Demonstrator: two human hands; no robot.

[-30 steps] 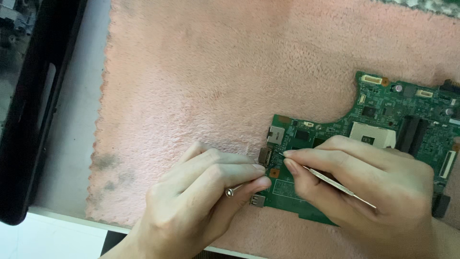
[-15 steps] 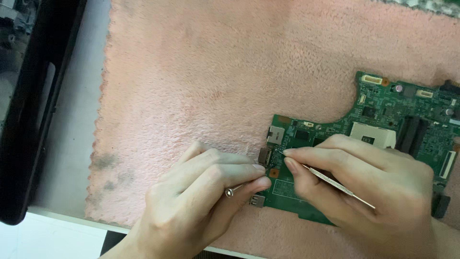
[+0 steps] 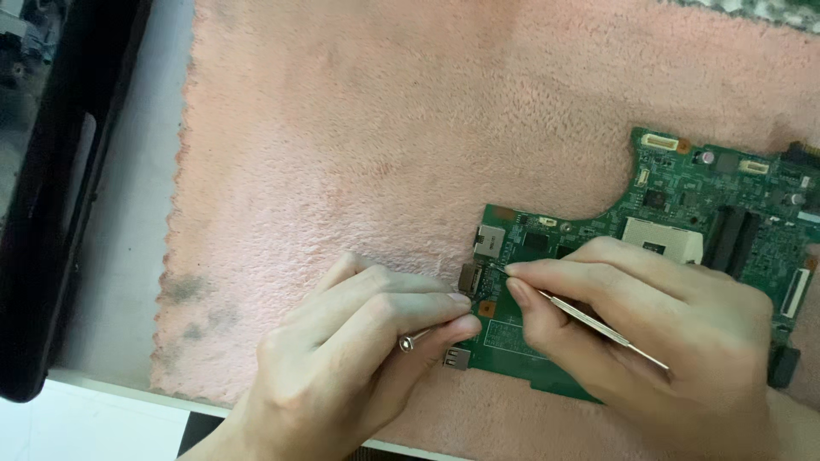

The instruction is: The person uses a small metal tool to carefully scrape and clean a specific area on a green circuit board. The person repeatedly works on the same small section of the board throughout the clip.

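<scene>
Green circuit board (image 3: 683, 213) lying flat on pink towel (image 3: 384, 154), toward right side of view, lower left corner under both hands. Irregular outline with curved notch cut along top left edge. Densely populated: pale square socket (image 3: 662, 239) near middle, two dark long slots (image 3: 735, 239) right of it, small white connectors (image 3: 659, 141) along top edge, metal port (image 3: 489, 241) at left edge, another small metal port (image 3: 455, 358) at bottom left corner.

Left hand (image 3: 359, 358) resting on towel, fingers pressed together, pinching small silver screw-like piece (image 3: 410, 341) against board's left edge. Right hand (image 3: 632, 333) over board, thumb and forefinger pinched on thin metal tool (image 3: 598, 324), tip touching board just beside dark part (image 3: 469, 277) at left edge. Fingertips of both hands nearly touching.

Towel fuzzy, with grey stains (image 3: 184, 290) near lower left. Pale surface (image 3: 128, 256) showing left of towel. Black flat item (image 3: 60, 188) along far left.
</scene>
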